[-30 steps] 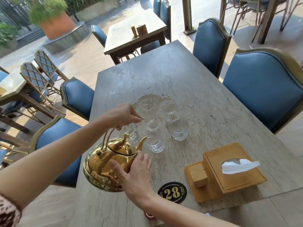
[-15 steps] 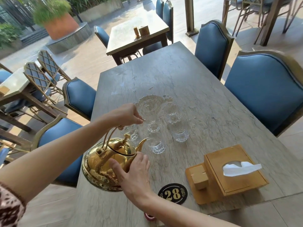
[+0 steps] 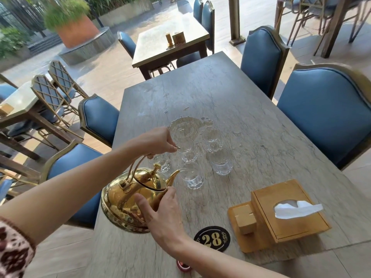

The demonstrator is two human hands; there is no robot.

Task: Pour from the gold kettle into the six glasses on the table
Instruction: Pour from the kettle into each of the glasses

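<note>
Near the table's (image 3: 251, 101) left edge, the left hand (image 3: 158, 142) is closed around the handle of the gold kettle (image 3: 132, 199), which is tilted, spout at the rim of the nearest glass (image 3: 191, 175). The right hand (image 3: 160, 215) presses open against the kettle's body. The other glasses (image 3: 220, 161) cluster just beyond (tissue box (image 3: 285, 209) near the right edge).

Glasses (image 3: 200, 153) are clustered mid-worktop (image 3: 251, 109). The kettle (image 3: 136, 197) is held at the left edge, its spout over the nearest glass (image 3: 191, 175). A tissue box (image 3: 287, 211) is set to the right; a number disc (image 3: 212, 238) lies before it, leftward.
</note>
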